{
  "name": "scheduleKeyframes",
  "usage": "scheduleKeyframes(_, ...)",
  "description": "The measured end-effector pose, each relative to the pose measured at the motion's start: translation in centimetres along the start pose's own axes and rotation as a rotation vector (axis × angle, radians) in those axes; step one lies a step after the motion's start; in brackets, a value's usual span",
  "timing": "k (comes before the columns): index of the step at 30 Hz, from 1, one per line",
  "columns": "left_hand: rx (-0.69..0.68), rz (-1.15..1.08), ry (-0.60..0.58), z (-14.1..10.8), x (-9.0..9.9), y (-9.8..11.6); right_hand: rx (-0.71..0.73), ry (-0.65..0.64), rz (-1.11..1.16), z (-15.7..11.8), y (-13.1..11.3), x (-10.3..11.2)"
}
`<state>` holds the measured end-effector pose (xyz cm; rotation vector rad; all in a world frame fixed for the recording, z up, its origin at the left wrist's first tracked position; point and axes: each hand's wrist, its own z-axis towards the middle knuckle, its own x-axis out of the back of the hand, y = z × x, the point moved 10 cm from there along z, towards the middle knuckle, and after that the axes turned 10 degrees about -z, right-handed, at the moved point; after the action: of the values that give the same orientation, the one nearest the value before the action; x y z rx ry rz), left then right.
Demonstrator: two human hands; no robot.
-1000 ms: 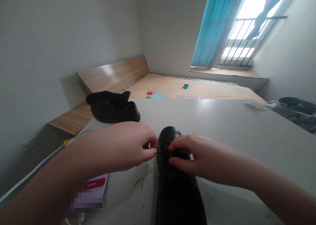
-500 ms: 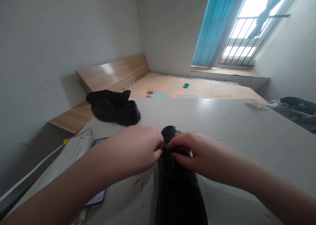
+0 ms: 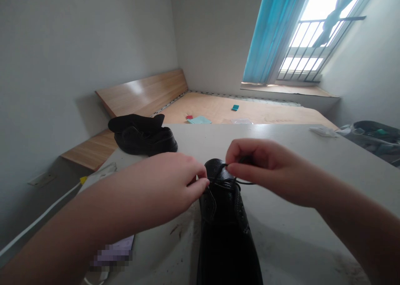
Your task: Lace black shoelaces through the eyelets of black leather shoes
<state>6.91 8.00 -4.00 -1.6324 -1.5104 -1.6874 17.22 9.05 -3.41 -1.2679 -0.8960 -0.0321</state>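
Observation:
A black leather shoe (image 3: 229, 247) lies before me on the white table, its toe pointing away. Its eyelet flaps are spread apart, and a thin black shoelace (image 3: 244, 182) crosses between them near the toe. My right hand (image 3: 265, 162) is closed just right of the toe, pinching the shoelace, with a strand running from its fingertips to the shoe. At the left flap, my left hand (image 3: 178, 183) is closed with thumb and forefinger pinched on the flap's edge; whether lace is between them too is hidden.
A second black shoe (image 3: 143, 140), with a black insole (image 3: 133, 122) on top, stands at the table's far left. A phone (image 3: 115, 251) lies partly under my left forearm. A clear plastic wrapper (image 3: 323, 131) rests at the far right edge of the table (image 3: 300, 151).
My right hand has lifted away from the shoe's opening, up and to the right, drawing the shoelace out. My left hand has stayed by the left flap.

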Motion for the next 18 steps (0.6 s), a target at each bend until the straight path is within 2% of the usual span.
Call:
scheduleKeyframes(4,-0.070,-0.086,0.123,-0.6,1.8,1.4,0.099,0.146,0.293,-1.2,-1.6,3.9)
scheduleKeyframes(7,-0.152,-0.168,0.227,-1.0,2.8,2.1,0.151,0.240,0.436,-2.0,-2.3,5.6)
scheduleKeyframes(9,-0.234,-0.261,0.314,-1.5,3.6,2.8,0.172,0.279,0.455,-2.2,-2.4,5.8)
scheduleKeyframes(12,-0.327,-0.459,0.385,-2.1,4.4,3.4,0.135,0.258,0.318,-1.7,-1.9,4.6)
scheduleKeyframes(15,-0.304,-0.592,0.303,-1.6,3.6,3.4,0.117,0.195,0.132,-1.2,-1.7,3.0)
scheduleKeyframes(18,-0.246,-0.535,0.166,-0.7,1.9,3.2,0.109,0.104,-0.007,-1.4,-1.8,1.9)
